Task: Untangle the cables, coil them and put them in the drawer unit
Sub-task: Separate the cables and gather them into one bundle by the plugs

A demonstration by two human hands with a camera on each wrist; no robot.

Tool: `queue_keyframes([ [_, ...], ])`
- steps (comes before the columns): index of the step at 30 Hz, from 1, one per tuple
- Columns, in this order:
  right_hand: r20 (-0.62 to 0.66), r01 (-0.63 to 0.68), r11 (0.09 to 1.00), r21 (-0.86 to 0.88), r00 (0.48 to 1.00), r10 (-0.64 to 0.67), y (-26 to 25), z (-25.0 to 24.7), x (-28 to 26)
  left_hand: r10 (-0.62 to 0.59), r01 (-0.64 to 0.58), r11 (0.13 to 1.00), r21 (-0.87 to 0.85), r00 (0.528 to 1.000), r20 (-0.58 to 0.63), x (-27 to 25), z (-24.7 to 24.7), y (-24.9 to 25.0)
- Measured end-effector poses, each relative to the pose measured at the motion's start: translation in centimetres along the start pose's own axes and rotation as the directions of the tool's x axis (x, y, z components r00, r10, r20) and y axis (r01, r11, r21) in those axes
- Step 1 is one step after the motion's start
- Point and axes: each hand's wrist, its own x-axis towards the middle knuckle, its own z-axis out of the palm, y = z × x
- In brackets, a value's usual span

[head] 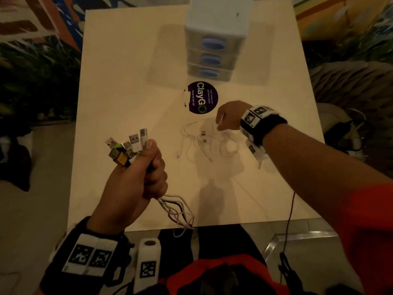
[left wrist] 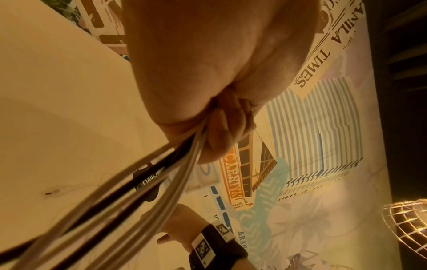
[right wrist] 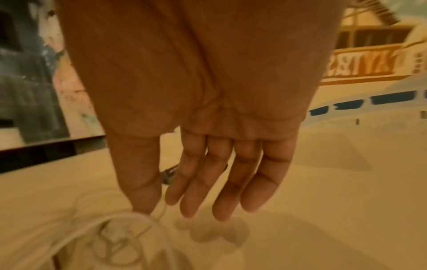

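At the left, the left hand is fisted round a bundle of white and dark cables, raised above the near part of the table. Their plugs fan out above the fist, and the cords trail from below it over the table's near edge. The left wrist view shows the cords running out from the curled fingers.

Toward the middle lies a loose pile of thin white cables, still tangled, just below a round dark sticker. Beyond it, at the far edge, stands the drawer unit, all three drawers closed.

At the right, the right hand hangs over the pile's far side; in its wrist view the fingers are straight and slack, holding nothing, the thumb tip touching or nearly touching a cable.

The work seems to be at the gathering stage: some cables collected by their ends, none coiled or stored. The next move likely calls for picking one plug from the pile and drawing it free without dragging the rest along.
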Motion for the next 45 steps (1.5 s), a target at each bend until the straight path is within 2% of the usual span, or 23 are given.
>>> queue_keyframes([
  [3,0.106,0.007,0.996,-0.092,0.994,0.003,0.1,1.4,1.2,-0.013,0.013,1.0,-0.013,1.0,-0.017,1.0,0.0,-0.3],
  [14,-0.001,0.025,0.997,-0.078,1.0,-0.025,0.3,2.4,-0.4,-0.032,0.032,0.999,0.016,0.999,-0.037,3.4,0.9,-0.5],
  [16,0.009,0.002,1.0,0.019,1.0,-0.002,0.6,1.5,-1.0,-0.036,0.037,0.999,0.025,0.999,-0.035,3.5,1.2,-0.5],
  [18,-0.005,0.0,0.982,0.19,1.0,0.001,1.4,0.3,-1.7,-0.043,0.044,0.999,0.03,0.998,-0.037,3.6,1.5,-0.5],
  [22,-0.073,0.045,0.843,0.536,0.997,-0.007,2.7,-1.8,-3.9,-0.049,0.05,0.998,0.029,0.998,-0.041,3.7,1.6,-0.7],
  [24,-0.082,0.038,0.793,0.608,0.997,0.015,3.4,-2.4,-4.6,-0.044,0.046,0.998,0.033,0.998,-0.038,3.8,1.6,-0.8],
  [34,-0.138,0.034,0.75,0.66,0.988,0.076,4.2,-2.5,-6.9,-0.061,0.065,0.996,0.059,0.996,-0.061,4.2,2.0,-1.4],
  [40,-0.213,0.175,0.716,0.676,0.976,-0.038,3.0,-2.4,-7.9,0.029,-0.011,0.986,0.168,0.994,-0.108,6.3,2.8,-2.3],
  [45,-0.253,0.251,0.766,0.592,0.96,-0.119,1.2,-3.1,-8.7,0.119,-0.049,0.945,0.323,0.972,-0.201,10.0,3.4,-3.4],
])
